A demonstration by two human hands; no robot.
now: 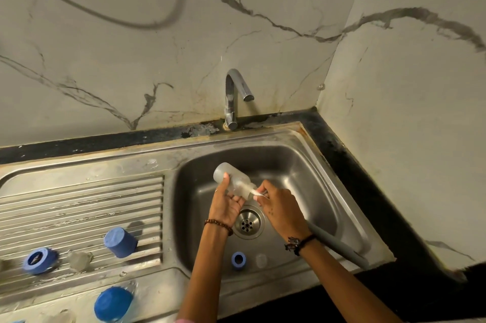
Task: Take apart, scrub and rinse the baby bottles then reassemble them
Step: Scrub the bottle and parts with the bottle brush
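Gleaming steel sink (302,138), marble wall (131,59)

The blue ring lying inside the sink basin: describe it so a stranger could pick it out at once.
Start at the steel sink basin and find the round drain in its floor. Nearer the front wall, just below and left of the drain, lies the small blue ring with a dark hole through its middle. A clear round piece lies beside it on its right; every other blue part sits outside the basin, on the ribbed drainboard.
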